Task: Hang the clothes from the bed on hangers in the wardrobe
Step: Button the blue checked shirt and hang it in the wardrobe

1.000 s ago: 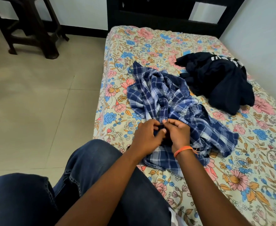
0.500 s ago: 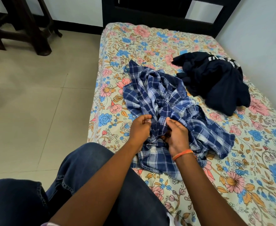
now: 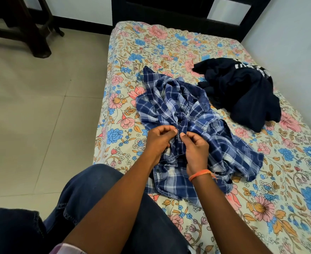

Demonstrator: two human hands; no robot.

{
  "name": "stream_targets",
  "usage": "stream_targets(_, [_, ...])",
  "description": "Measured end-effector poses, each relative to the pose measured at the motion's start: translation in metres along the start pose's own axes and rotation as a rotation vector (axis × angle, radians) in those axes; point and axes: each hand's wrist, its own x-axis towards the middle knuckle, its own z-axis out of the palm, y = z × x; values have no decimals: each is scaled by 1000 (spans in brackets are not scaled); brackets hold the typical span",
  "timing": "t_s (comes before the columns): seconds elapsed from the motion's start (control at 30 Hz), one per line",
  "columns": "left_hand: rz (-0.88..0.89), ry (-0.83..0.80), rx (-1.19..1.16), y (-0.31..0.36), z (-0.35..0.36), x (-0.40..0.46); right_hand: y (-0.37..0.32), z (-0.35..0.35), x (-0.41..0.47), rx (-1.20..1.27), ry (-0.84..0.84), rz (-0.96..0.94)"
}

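A crumpled blue plaid shirt point(image 3: 215, 132) lies in the middle of the bed point(image 3: 169, 46) with its flowered sheet. My left hand point(image 3: 158, 140) and my right hand point(image 3: 195, 149) meet over the shirt's front edge, each pinching a fold of the cloth between thumb and fingers. An orange band sits on my right wrist. A dark navy garment point(image 3: 242, 92) with white lettering lies bunched further back on the right, apart from both hands. No hanger or wardrobe is in view.
My knee in blue jeans point(image 3: 88, 195) rests against the bed's near left edge. A dark wooden piece of furniture point(image 3: 22, 30) stands on the tiled floor at the far left. The dark bed frame point(image 3: 187, 10) and a white wall bound the bed behind and right.
My hands parted briefly, then came together again a little higher on the plaid shirt's front edge. The shirt's folds shifted slightly; the navy garment stayed put.
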Motion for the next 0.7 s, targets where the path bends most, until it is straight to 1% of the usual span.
stream_targets(0.1, [-13,-24,-23,3,-1,-1,3,1,0,-110,-10,-96])
stream_targets(0.17, [-7,-23,13,4,-2,0,3,1,0,-180,-16,-131])
stream_targets(0.23, [50,-17,128,2,-3,-1,4,1,-2,-242,18,-173])
stream_targets(0.33, [180,-23,307,-1,-3,-12,6,-1,-13,-374,80,-338])
stream_targets(0.47, [299,-9,466,-7,-8,-27,17,-6,-28,-499,78,-513])
stream_targets(0.57, [293,-63,518,-8,-13,-38,24,-9,-34,-452,89,-494])
stream_targets(0.7, [218,-94,479,-7,-15,-45,26,-11,-37,-399,49,-417])
